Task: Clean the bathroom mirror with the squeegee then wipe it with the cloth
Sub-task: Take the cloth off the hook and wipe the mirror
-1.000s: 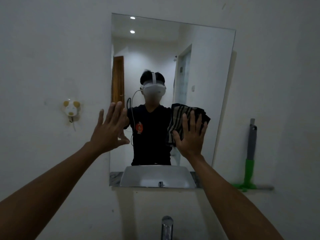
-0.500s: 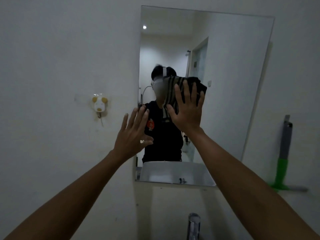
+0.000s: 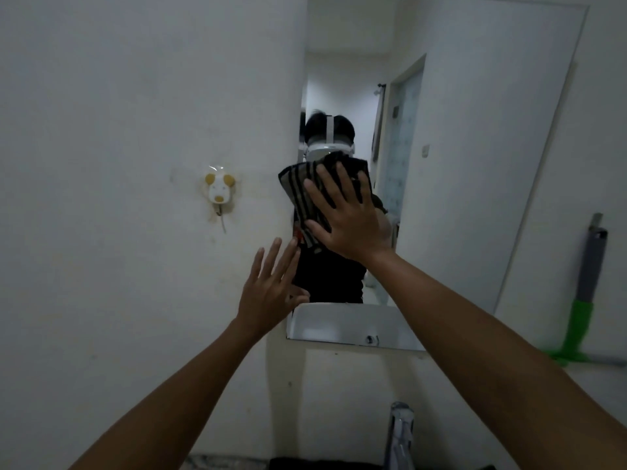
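Observation:
The rectangular mirror [image 3: 475,164] hangs on the white wall. My right hand [image 3: 346,215] presses a dark striped cloth [image 3: 302,188] flat against the glass near the mirror's left edge, fingers spread over it. My left hand [image 3: 271,293] is open with fingers apart, resting at the mirror's lower left edge and holding nothing. The squeegee [image 3: 587,290], grey handle and green head, leans upright against the wall right of the mirror. The cloth hides part of the reflection.
A small white and yellow animal-shaped hook [image 3: 220,193] is stuck on the wall left of the mirror. A chrome tap [image 3: 402,432] stands at the bottom edge, below the mirror. A narrow ledge [image 3: 604,361] carries the squeegee's head.
My right hand has slid the cloth leftward across the glass toward the mirror's left edge. My view has turned left, so the mirror sits further right. The left hand stays at the edge.

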